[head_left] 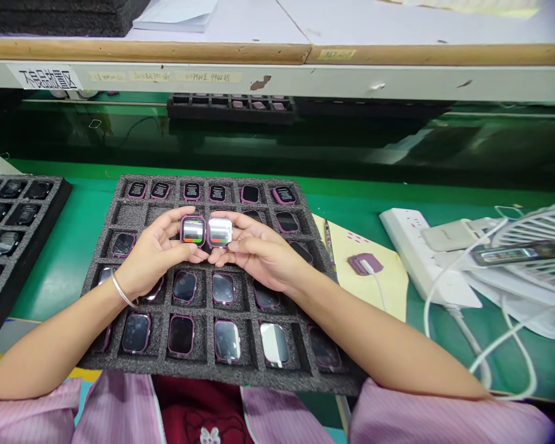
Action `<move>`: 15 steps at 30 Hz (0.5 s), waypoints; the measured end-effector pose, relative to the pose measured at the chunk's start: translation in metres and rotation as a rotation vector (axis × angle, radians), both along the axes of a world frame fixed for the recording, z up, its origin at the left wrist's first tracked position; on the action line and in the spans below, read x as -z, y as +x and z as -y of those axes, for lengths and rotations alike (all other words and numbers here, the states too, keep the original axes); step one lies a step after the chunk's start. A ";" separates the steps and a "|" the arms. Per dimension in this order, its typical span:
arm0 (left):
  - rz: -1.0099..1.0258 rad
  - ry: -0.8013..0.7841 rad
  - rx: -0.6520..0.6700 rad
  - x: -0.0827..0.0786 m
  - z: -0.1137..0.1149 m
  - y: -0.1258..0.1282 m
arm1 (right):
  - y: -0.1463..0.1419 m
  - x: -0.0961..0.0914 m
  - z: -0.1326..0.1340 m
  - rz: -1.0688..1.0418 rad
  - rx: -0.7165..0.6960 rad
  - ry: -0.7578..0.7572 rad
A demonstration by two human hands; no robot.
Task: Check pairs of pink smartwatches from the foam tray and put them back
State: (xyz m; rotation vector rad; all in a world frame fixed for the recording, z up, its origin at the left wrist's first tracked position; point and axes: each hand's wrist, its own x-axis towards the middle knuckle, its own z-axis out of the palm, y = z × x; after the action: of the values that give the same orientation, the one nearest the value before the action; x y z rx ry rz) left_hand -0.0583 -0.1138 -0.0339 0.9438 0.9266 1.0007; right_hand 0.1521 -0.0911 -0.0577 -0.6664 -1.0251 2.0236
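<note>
My left hand (161, 243) grips a purple-cased smartwatch (193, 230) between thumb and fingers. A second smartwatch (220, 232) is pinched in my right hand (259, 250). The two watches are side by side, faces up, with lit screens showing coloured marks; glare covers part of them. Both hands are above a black foam tray (130, 216) whose compartments hold several more watch bodies without straps, such as a dark watch (182, 333). My hands and forearms hide some of the compartments.
Another foam tray (50, 213) with watches stands at the left. On the right are a yellow sheet (393, 287) with a purple charging pad (365, 264), a white power strip (409, 246), loose cables and a white fan (541, 240). A shelf edge (277, 77) crosses the back.
</note>
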 end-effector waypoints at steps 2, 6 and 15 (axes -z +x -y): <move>-0.005 0.018 0.001 0.001 0.000 0.000 | 0.000 0.000 0.000 -0.002 0.008 0.007; -0.001 0.065 -0.006 0.002 0.000 0.000 | 0.000 0.000 0.001 0.000 0.022 0.026; 0.008 0.091 -0.002 0.005 0.000 0.002 | 0.000 0.001 0.002 0.008 0.032 0.044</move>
State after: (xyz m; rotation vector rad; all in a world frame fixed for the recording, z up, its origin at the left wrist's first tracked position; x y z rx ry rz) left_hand -0.0568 -0.1136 -0.0386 1.0139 0.8816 1.0552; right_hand 0.1520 -0.0929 -0.0584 -0.6643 -1.0546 1.9662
